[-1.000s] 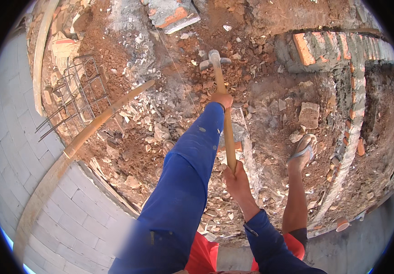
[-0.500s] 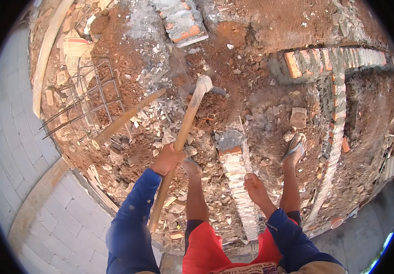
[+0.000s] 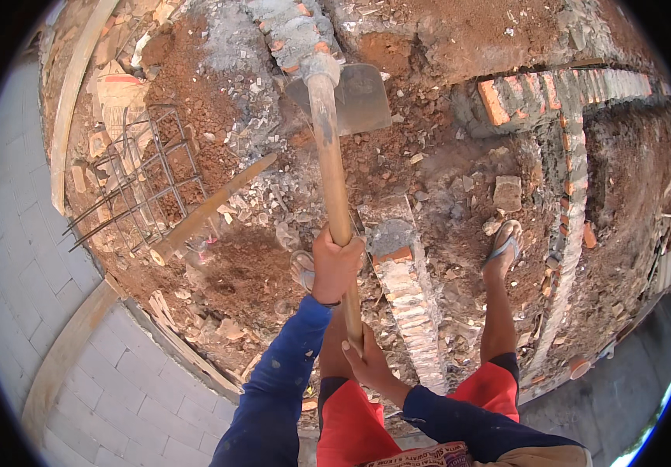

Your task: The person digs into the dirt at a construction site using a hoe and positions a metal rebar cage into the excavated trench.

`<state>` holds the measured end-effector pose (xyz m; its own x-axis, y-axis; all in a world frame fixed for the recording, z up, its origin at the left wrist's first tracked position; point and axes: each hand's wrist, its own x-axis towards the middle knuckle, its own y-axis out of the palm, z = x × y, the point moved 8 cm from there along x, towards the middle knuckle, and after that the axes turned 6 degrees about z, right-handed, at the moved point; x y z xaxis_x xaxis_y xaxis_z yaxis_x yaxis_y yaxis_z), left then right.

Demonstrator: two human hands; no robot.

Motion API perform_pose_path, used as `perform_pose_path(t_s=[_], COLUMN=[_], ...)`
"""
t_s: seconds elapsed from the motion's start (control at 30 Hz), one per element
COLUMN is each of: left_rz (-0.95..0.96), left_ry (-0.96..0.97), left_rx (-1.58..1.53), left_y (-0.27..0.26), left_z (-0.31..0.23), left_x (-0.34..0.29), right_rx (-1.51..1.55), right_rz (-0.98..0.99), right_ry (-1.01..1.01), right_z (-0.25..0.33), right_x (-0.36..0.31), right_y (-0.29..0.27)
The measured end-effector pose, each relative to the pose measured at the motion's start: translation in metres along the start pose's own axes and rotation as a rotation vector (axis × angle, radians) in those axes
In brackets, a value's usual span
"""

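A long-handled hoe [image 3: 330, 148] stretches away from me with its broad grey metal blade [image 3: 362, 97] at the far end, over the end of a cement-topped brick wall. My left hand [image 3: 337, 265] is wrapped round the middle of the wooden handle. Lower down, close to the butt, my right hand [image 3: 370, 362] is closed on the same handle, its fingers partly hidden. Reddish loose soil [image 3: 366, 159] lies below the blade. Whether the blade touches the ground cannot be told.
A low brick wall [image 3: 405, 288] runs between my sandalled feet. Another brick wall [image 3: 576, 179] stands at the right. To the left lie a steel rebar cage [image 3: 152, 175], a wooden pole [image 3: 211, 210] and a torn paper sack [image 3: 121, 97]. Grey paving [image 3: 110, 366] borders the rubble.
My right hand, free beside my right leg before, now holds the lower handle. My left hand has moved right and forward, and the hoe head is farther out, its blade face showing.
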<state>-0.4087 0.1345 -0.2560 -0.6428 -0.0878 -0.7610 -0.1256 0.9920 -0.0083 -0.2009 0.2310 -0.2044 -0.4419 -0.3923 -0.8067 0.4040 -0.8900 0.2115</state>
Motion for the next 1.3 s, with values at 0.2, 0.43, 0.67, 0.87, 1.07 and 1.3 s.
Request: perform_pose_path(t_s=[0.2, 0.43, 0.67, 0.87, 1.07, 1.3], left_rz=[-0.081, -0.147, -0.058, -0.186, -0.227, -0.164], left_ry=[0.35, 0.076, -0.115, 0.269, -0.304, -0.437], left_rx=[-0.051, 0.079, -0.047, -0.118, 0.068, -0.001], left_y=[0.071, 0.074, 0.126, 0.116, 0.08, 0.108], left_z=[-0.043, 0.132, 0.137, 0.017, 0.196, 0.188], left_x=[0.156, 0.291, 0.206, 0.254, 0.293, 0.299], right_rx=[-0.053, -0.093, -0.188, -0.276, -0.277, -0.236], right_rz=[-0.328, -0.306, -0.364, -0.361, -0.272, -0.2], right_ry=[-0.253, 0.093, -0.023, -0.193, 0.144, 0.245], right_z=[-0.014, -0.144, -0.145, -0.051, -0.109, -0.056], right_x=[0.191, 0.251, 0.157, 0.248, 0.199, 0.162], right_y=[-0.159, -0.17, -0.2, -0.258, -0.198, -0.233])
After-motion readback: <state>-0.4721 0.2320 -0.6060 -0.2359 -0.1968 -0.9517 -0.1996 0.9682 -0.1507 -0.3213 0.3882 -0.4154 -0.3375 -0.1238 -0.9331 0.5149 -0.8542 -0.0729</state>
